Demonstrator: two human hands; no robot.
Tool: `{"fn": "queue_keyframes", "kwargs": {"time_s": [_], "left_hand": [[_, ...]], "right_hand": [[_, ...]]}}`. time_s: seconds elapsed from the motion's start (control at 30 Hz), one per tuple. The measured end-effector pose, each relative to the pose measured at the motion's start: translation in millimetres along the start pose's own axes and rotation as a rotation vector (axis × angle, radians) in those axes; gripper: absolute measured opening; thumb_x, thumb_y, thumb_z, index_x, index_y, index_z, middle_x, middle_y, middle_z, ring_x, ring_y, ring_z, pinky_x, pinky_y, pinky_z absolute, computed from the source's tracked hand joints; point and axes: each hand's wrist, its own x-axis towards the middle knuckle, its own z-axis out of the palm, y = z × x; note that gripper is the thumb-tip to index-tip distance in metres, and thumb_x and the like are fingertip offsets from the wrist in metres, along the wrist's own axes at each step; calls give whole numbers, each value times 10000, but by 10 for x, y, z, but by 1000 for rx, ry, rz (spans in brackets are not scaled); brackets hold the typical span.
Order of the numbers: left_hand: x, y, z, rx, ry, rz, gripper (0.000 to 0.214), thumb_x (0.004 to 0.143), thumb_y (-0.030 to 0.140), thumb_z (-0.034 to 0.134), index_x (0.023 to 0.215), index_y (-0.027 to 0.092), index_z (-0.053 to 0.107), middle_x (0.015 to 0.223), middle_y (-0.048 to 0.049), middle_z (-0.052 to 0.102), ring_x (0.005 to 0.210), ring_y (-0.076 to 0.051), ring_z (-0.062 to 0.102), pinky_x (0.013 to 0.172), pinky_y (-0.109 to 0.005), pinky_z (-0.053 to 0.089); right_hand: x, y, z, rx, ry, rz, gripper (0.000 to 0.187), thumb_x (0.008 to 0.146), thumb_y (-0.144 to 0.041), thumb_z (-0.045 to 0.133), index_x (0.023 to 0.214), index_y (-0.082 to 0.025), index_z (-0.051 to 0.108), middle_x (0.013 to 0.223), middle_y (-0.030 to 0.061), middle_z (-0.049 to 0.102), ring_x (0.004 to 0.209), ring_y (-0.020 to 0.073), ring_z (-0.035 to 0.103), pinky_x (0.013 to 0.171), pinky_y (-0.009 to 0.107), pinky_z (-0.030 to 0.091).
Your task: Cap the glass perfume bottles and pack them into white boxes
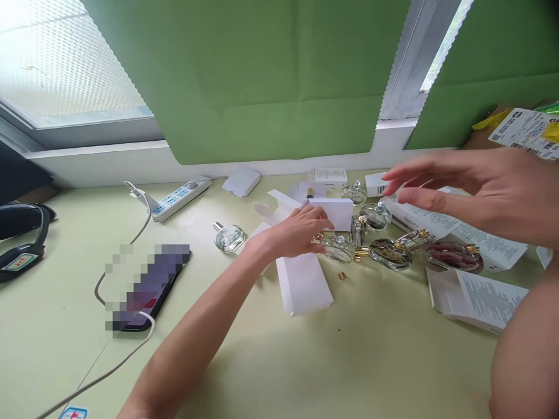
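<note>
My left hand (pixel 299 231) reaches across the pale green table (pixel 358 355), fingers curled down over a round glass perfume bottle (pixel 338 248) beside a small white box (pixel 334 210); whether it grips the bottle is hidden. My right hand (pixel 476 186) hovers above the table at the right, fingers stretched out and apart, holding nothing. Below it lie several glass bottles with gold caps, one of them (pixel 390 254) lying flat. A lone clear bottle (pixel 229 237) stands apart to the left. A flattened white carton (pixel 303 284) lies under my left wrist.
A white power strip (pixel 181 199) and cable lie at the back left, a phone (pixel 146 288) at the left, black headphones (pixel 20 244) at the far left. Printed white cartons (pixel 478 298) lie at the right. Green paper (pixel 271 81) covers the window behind.
</note>
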Motion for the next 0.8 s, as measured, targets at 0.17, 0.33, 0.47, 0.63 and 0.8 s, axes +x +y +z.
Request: {"fn": "queue_keyframes", "kwargs": {"time_s": [0.17,0.33,0.47,0.63,0.8], "left_hand": [[46,-46,101,29,59,57,343,904,368,601,1195,186,607,1194,-80,521,1115,-230,463,1078,-401,298],[66,-66,163,54,70,79,319,907,395,592,1150,189,617,1160,-76,534,1102,-226,472,1105,-418,279],[60,-70,155,71,49,64,316,907,384,593,1146,178,611,1206,-83,528,1135,-235,461,1098,-411,286],[14,-46,53,105,8,20,260,934,247,536,1186,221,593,1192,-60,536,1109,-208,476,1043,-359,322],[25,-53,69,151,-14,12,248,949,191,464,1140,212,621,1084,-56,594,1043,-209,509,935,-338,377]], "right_hand": [[185,49,185,-23,-212,-1,515,860,-682,489,1243,-368,631,1162,-13,697,884,159,679,658,254,510],[249,128,385,-9,-419,-8,528,879,-630,494,1329,-364,567,1247,19,662,952,215,683,714,289,545],[286,152,444,47,-546,-16,552,870,-592,513,1367,-351,530,1275,36,648,1020,266,664,749,333,552],[298,66,436,35,-576,-16,545,848,-527,535,1353,-322,546,1251,49,660,987,274,659,751,345,522],[296,14,516,25,-625,47,577,800,-478,589,1344,-294,533,1155,59,687,876,248,668,685,332,501]]}}
